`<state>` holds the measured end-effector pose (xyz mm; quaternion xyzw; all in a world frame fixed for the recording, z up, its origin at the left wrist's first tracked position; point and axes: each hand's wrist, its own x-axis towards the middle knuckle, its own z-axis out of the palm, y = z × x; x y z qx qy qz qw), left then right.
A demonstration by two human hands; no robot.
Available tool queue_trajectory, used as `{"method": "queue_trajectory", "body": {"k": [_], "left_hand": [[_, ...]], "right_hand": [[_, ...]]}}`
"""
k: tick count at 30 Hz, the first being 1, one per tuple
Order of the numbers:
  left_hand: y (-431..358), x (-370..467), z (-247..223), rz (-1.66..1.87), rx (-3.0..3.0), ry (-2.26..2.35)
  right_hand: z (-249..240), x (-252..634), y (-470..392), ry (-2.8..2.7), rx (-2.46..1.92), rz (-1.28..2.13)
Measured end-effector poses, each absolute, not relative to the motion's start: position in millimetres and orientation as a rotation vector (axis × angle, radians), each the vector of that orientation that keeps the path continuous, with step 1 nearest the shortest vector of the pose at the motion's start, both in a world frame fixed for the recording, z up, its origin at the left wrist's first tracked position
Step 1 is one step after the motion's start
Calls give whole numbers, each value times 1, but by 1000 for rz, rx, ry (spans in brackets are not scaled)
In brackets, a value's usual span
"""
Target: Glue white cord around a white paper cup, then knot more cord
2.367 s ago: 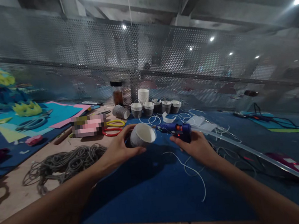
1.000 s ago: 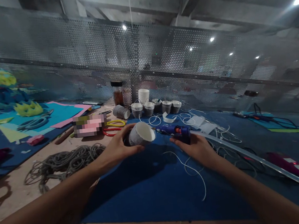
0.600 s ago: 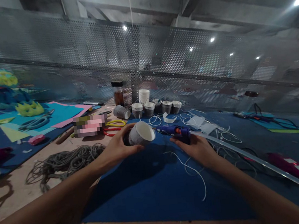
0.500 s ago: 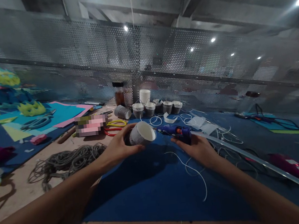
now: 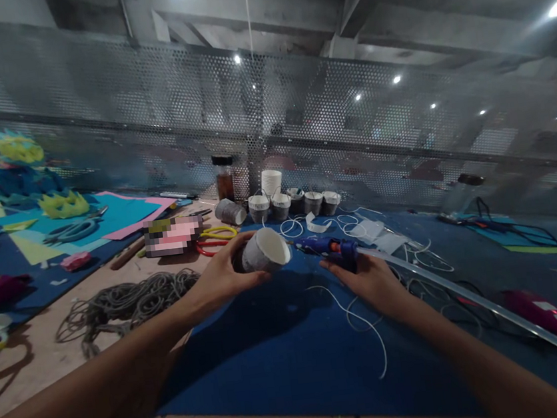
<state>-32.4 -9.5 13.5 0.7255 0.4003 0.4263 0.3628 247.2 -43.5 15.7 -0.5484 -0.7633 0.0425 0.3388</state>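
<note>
In my left hand (image 5: 225, 272) is a small paper cup (image 5: 266, 250) with a grey outside, its white mouth tilted toward me and to the right. My right hand (image 5: 372, 282) grips a blue hot glue gun (image 5: 327, 245), with a long clear glue stick (image 5: 443, 287) running out of its back to the lower right. The gun's nozzle points left at the cup's rim; whether it touches cannot be made out. Below the gun, a loose white cord (image 5: 356, 321) curves across the blue mat (image 5: 277, 370).
Several small cups with string handles (image 5: 281, 207) stand behind, beside a stack of white cups (image 5: 271, 181), a fallen grey cup (image 5: 231, 211) and a jar (image 5: 223, 178). Left lie grey cord (image 5: 133, 303), scissors (image 5: 77, 228) and coloured paper (image 5: 128, 213). A magenta tool (image 5: 552, 318) lies right.
The view has shifted very slightly, so the background sits a little lower and further right. Both hands keep their hold on the cup and the glue gun, nearly still.
</note>
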Motion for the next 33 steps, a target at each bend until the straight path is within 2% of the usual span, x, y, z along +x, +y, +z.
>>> {"method": "queue_trajectory", "body": {"k": [33], "left_hand": [[-3,-37,13,1130,1929,1046]], "right_hand": [[11,249,-45,-2009,-1409,167]]}}
